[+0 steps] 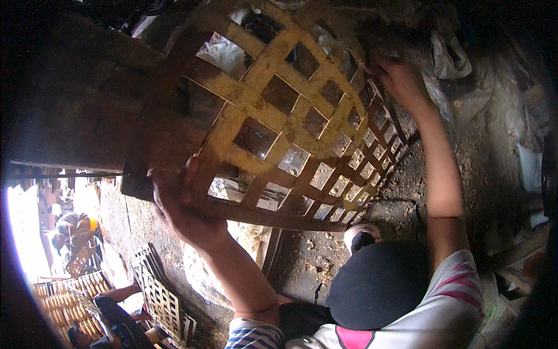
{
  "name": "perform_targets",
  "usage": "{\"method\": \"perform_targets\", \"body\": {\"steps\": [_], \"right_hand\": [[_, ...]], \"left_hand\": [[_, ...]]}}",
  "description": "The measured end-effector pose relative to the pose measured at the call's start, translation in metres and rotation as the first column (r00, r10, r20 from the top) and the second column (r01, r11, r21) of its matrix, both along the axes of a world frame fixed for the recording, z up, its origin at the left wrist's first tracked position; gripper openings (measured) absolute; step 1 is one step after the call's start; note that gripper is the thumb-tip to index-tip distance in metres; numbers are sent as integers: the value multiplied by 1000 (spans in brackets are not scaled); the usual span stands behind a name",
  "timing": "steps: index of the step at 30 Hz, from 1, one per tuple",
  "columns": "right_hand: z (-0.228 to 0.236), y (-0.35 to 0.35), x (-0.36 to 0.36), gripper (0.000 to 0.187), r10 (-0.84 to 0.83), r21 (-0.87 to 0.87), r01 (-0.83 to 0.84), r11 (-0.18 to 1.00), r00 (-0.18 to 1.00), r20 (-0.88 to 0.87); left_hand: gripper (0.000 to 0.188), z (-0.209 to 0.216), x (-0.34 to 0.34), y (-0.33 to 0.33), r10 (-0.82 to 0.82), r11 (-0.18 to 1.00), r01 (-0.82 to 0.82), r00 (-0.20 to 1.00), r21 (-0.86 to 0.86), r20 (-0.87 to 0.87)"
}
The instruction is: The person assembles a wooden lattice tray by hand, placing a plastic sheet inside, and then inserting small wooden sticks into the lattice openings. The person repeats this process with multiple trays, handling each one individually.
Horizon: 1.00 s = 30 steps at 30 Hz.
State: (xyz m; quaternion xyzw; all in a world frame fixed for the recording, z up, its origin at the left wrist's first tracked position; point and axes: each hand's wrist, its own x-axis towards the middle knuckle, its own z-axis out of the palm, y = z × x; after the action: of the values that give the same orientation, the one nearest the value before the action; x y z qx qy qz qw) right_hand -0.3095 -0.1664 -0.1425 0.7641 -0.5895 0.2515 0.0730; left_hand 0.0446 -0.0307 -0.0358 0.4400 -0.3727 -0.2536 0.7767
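Note:
A large lattice panel (273, 119) of crossed flat wooden slats, yellow-brown and worn, is held up at a tilt across the upper middle. My left hand (189, 209) grips its lower left corner, the thumb on the near side of the slats. My right hand (401, 81) is closed at the panel's right rim, high up; its fingertips are in shadow and partly hidden. Through the square gaps show pale plastic (224, 55) and the littered floor. A shoe (361, 235) and a dark rounded shape (378, 285) lie below the panel's lower edge.
Wood shavings cover the rough floor (322, 264). Plastic sheeting (494, 110) hangs or lies on the right. At lower left, smaller lattice panels (160, 302) lean together near a person in dark clothes (119, 317); another person (75, 227) bends farther back. A dark board surface (75, 116) fills the upper left.

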Motion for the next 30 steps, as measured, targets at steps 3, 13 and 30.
{"method": "perform_targets", "body": {"steps": [3,13,30], "right_hand": [[1,13,-20,41,-140,229,161,960,985,-101],[40,7,78,55,33,-100,-32,994,999,12],[-66,14,36,50,76,1,-78,997,972,220]], "left_hand": [[30,-3,8,-6,-102,995,102,994,11,-43],[21,-20,28,5,-177,984,178,979,-2,-103],[32,12,-7,6,-356,934,339,907,-110,-224]]}}
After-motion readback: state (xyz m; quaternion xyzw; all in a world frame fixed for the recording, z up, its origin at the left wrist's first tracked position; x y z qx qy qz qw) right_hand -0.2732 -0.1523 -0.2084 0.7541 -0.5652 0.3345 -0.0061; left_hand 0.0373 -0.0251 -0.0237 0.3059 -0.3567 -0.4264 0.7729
